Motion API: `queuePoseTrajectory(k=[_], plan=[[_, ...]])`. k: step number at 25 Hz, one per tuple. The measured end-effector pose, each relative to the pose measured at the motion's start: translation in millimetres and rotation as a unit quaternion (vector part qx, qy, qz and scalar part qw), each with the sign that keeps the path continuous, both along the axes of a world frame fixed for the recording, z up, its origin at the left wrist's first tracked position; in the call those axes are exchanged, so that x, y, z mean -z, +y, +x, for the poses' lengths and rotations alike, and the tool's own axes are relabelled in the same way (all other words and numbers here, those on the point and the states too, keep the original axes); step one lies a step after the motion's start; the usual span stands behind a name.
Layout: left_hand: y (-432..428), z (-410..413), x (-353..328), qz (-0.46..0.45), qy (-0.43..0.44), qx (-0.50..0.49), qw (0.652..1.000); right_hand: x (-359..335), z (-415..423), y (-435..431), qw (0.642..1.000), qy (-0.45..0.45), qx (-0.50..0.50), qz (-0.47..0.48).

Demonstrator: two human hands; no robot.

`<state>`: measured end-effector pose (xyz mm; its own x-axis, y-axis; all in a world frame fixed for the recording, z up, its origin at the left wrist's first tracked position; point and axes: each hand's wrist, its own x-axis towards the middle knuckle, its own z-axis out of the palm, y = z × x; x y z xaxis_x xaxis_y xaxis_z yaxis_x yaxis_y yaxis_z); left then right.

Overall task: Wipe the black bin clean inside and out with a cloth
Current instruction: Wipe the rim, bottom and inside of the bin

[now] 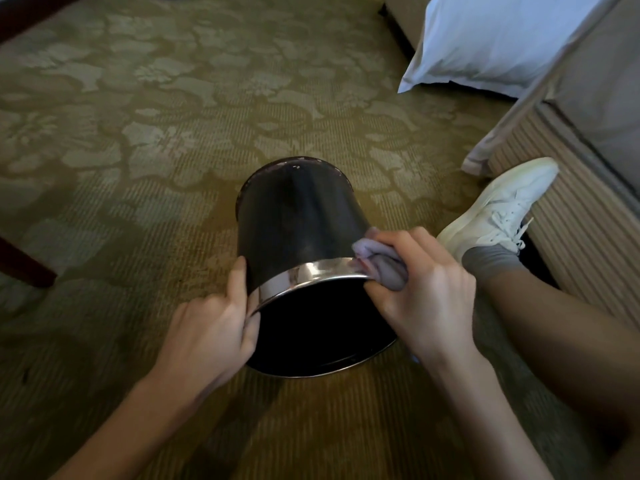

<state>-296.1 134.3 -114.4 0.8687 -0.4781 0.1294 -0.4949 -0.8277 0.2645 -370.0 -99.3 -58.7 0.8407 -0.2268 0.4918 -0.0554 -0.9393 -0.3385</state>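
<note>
The black bin [298, 220] lies tipped on the carpet, its open mouth facing me and its base pointing away. A shiny metal band runs round its rim. My left hand [211, 327] grips the rim on the left, thumb along the outside and fingers curled inside. My right hand [422, 289] holds a bunched pale grey cloth [381, 261] and presses it against the metal band on the bin's right side. The bin's inside is dark and shows no detail.
Patterned green-gold carpet [156, 133] spreads all around. My right leg, in a grey sock and white sneaker [498, 209], stretches out to the right, beside a bed base [571, 216]. A white pillow [491, 43] lies on the floor at the far right. A dark wooden furniture leg [24, 265] stands at the left edge.
</note>
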Motion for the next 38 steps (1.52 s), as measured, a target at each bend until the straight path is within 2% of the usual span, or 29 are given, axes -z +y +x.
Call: queuePoseTrajectory(k=[6,9,11,13,16,18,20,21,22,25,28,31,34,36,38], plan=[[-20.9,-1.0,-4.3,0.058,-0.046,-0.004,0.997,-9.9,10.7,45.0,0.984,-0.016,-0.069,-0.165],[-23.9,-2.8,-6.3,0.042,-0.063,-0.006,0.997,-4.1,6.9,38.0,0.982,-0.042,-0.066,-0.170],[-17.4,-5.1,2.2,-0.002,-0.073,-0.009,0.997,4.6,-0.9,24.2,0.987,-0.057,-0.034,-0.144],[-10.1,-7.5,16.2,-0.053,-0.015,-0.064,0.996,12.5,-7.6,9.2,0.993,-0.064,0.007,-0.095],[-12.5,-14.5,55.8,-0.116,0.144,-0.136,0.973,17.7,-11.7,-6.2,0.994,-0.094,0.051,0.034],[-26.7,-10.3,73.8,-0.197,0.254,-0.154,0.934,21.1,-13.1,-10.1,0.987,-0.109,0.062,0.096],[-40.0,-4.9,74.7,-0.254,0.309,-0.160,0.903,23.8,-15.8,-13.2,0.983,-0.124,0.075,0.116],[-42.7,0.2,70.4,-0.252,0.303,-0.156,0.906,24.2,-15.8,-16.2,0.979,-0.136,0.080,0.126],[-41.5,7.6,61.6,-0.227,0.272,-0.150,0.923,25.2,-15.4,-19.5,0.975,-0.152,0.082,0.141],[-23.7,36.5,20.9,-0.097,0.084,-0.117,0.985,31.9,-4.2,-18.3,0.950,-0.183,0.100,0.232],[6.9,55.7,-24.9,0.028,-0.037,-0.107,0.993,43.2,15.6,7.7,0.908,-0.143,0.092,0.383],[24.7,56.2,-52.9,0.117,-0.083,-0.098,0.985,51.1,29.3,24.4,0.879,-0.087,0.059,0.466],[28.4,55.7,-63.6,0.155,-0.076,-0.063,0.983,48.2,30.6,22.2,0.913,-0.034,0.063,0.402],[23.0,52.9,-65.4,0.165,-0.080,-0.052,0.982,32.0,32.4,16.7,0.950,-0.029,0.054,0.306],[9.2,44.3,-65.7,0.185,-0.089,-0.036,0.978,6.9,41.2,20.0,0.985,-0.034,0.000,0.169]])
